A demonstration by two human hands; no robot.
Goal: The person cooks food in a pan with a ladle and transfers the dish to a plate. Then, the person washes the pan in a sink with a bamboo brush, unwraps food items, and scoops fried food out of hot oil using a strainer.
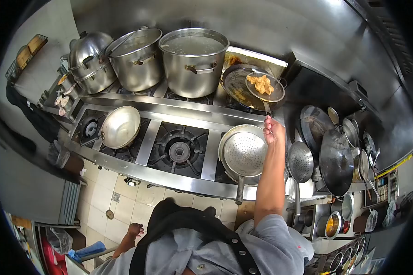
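Note:
My right hand (pixel 274 130) is closed round the handle of a mesh skimmer (pixel 275 95), arm stretched out to the back burner. Golden fried pieces (pixel 260 85) lie in the skimmer. Beneath it is a wide dark wok (pixel 236 80) with oil-brown residue, partly hidden by the skimmer. Below my right forearm, a perforated strainer (pixel 244 151) rests in a pan on the front burner. My left hand (pixel 135 230) hangs low at my side over the tiled floor, its fingers loosely apart and holding nothing.
Two tall pots (pixel 195 64) (pixel 136 62) of liquid and a domed steamer pot (pixel 94 64) line the back. A wok (pixel 120 127) sits on the left front burner, beside a bare burner grate (pixel 179 151). Woks (pixel 337 162) and a perforated ladle (pixel 300 162) crowd the right.

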